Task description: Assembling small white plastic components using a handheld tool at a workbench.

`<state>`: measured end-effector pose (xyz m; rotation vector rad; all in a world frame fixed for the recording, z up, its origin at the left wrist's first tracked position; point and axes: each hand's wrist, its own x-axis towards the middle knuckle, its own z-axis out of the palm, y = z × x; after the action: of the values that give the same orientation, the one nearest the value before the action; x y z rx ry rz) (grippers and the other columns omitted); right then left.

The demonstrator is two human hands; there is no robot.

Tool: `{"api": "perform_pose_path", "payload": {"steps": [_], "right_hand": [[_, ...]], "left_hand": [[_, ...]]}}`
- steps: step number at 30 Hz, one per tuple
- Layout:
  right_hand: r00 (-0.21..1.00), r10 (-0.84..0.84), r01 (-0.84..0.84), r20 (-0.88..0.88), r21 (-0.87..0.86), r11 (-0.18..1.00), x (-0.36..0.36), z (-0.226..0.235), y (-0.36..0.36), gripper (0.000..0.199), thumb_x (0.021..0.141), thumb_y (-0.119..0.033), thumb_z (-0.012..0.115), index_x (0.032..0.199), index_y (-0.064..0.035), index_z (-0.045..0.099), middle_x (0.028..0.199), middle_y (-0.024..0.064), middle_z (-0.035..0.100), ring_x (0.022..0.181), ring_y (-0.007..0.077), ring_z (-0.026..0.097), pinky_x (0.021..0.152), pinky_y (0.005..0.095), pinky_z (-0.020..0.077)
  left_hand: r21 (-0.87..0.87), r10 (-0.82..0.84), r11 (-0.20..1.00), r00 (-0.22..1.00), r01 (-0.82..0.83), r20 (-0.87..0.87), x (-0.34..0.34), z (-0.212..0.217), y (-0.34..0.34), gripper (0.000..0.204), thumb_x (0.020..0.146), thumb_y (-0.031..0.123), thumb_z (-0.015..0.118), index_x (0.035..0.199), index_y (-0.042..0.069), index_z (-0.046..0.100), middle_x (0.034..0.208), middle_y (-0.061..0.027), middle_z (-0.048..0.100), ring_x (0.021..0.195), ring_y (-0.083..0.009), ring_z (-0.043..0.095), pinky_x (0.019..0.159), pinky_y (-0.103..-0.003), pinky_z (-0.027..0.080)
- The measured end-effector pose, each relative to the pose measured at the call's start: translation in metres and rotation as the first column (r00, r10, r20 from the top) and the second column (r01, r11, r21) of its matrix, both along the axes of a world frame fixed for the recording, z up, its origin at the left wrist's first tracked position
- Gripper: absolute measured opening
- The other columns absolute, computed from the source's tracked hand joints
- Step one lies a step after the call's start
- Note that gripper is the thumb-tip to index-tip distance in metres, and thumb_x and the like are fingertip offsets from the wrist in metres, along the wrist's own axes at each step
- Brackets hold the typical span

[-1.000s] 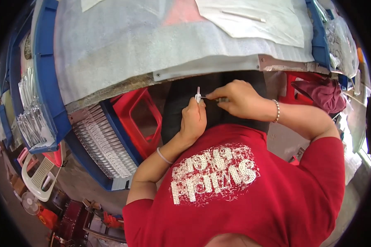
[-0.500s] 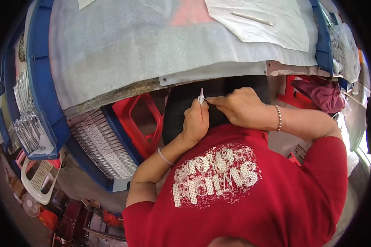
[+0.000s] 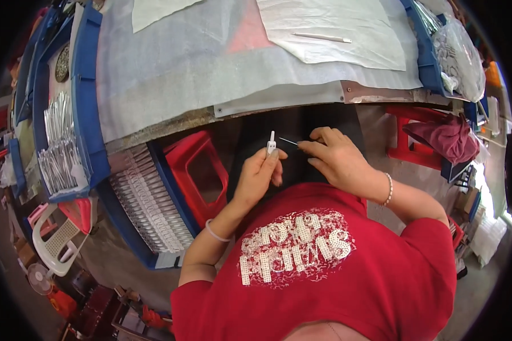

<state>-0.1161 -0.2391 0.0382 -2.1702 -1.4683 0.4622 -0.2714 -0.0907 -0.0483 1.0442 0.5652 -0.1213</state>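
Above my lap, my left hand [image 3: 256, 179] pinches a small white part [image 3: 271, 146] upright. A narrow tip rises from it, and small dark spots show on its side; what the part is I cannot make out. To the right of it, my right hand [image 3: 341, 162] grips a thin dark metal rod [image 3: 288, 141] between thumb and fingers. The rod's point faces the white part with a small gap between them. Both hands are just in front of the table's near edge.
A pale cloth covers the table [image 3: 170, 85]; a white sheet with a slim stick [image 3: 322, 37] lies on it. At left, a blue tray [image 3: 91, 102] holds metal rods, and a lower blue bin [image 3: 190, 207] holds rows of metal pieces. Red stools [image 3: 196, 149] stand below.
My right hand has drawn back to the right, so the rod no longer touches the white part. The left hand has shifted slightly left and down. The whole view has shifted a little.
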Motion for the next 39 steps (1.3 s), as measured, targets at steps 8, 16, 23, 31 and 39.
{"api": "perform_pose_path", "payload": {"steps": [8,16,23,31,39], "right_hand": [[0.385,-0.217,0.154,-0.897,-0.169,0.973,-0.029,-0.048,0.008,0.016,0.088,-0.014,0.067,0.09,0.0024,0.068,0.078,0.0035,0.067,0.067,0.0065,0.056,0.062,0.0242,0.0457],[0.135,-0.352,0.15,-0.926,-0.332,0.931,-0.028,-0.05,0.011,0.022,0.084,-0.015,0.071,0.07,0.0012,0.069,0.059,0.0036,0.062,0.052,0.0058,0.053,0.047,0.0197,0.0388],[0.099,-0.391,0.169,-0.915,-0.372,0.913,-0.023,-0.054,0.013,0.017,0.08,-0.008,0.065,0.066,0.0013,0.067,0.059,0.0051,0.062,0.05,0.0069,0.053,0.046,0.0202,0.0386],[0.166,-0.365,0.127,-0.916,-0.347,0.929,-0.023,-0.048,0.018,0.018,0.084,-0.009,0.068,0.07,0.0026,0.068,0.062,0.0051,0.064,0.052,0.0072,0.055,0.047,0.0207,0.0422],[0.137,-0.403,0.12,-0.905,-0.389,0.913,-0.028,-0.048,0.023,0.021,0.083,-0.013,0.067,0.07,0.0041,0.067,0.061,0.0059,0.063,0.054,0.008,0.056,0.049,0.0231,0.0437]], "left_hand": [[0.196,-0.283,0.942,0.959,0.273,0.022,0.015,0.045,0.019,0.027,0.094,0.008,0.055,0.121,0.004,0.058,0.097,-0.0027,0.058,0.077,-0.009,0.057,0.064,-0.023,0.048],[0.249,-0.002,0.969,1.0,-0.003,0.021,0.014,0.025,-0.007,0.015,0.091,0.007,0.063,0.1,-0.005,0.065,0.08,-0.0039,0.06,0.057,-0.0078,0.054,0.049,-0.021,0.04],[0.58,-0.053,0.815,0.995,-0.004,0.081,0.024,0.021,-0.012,0.018,0.09,0.005,0.062,0.104,-0.006,0.065,0.072,-0.0088,0.053,0.061,-0.0138,0.053,0.053,-0.026,0.04],[0.508,-0.078,0.861,0.993,0.025,0.083,0.018,0.033,-0.004,0.015,0.091,0.004,0.06,0.102,-0.006,0.064,0.074,-0.0098,0.053,0.061,-0.0148,0.055,0.054,-0.027,0.042],[0.515,-0.15,0.854,0.984,0.081,0.094,0.016,0.032,0.009,0.014,0.092,0.003,0.058,0.101,-0.006,0.063,0.076,-0.0102,0.053,0.06,-0.0155,0.056,0.052,-0.028,0.043]]}}
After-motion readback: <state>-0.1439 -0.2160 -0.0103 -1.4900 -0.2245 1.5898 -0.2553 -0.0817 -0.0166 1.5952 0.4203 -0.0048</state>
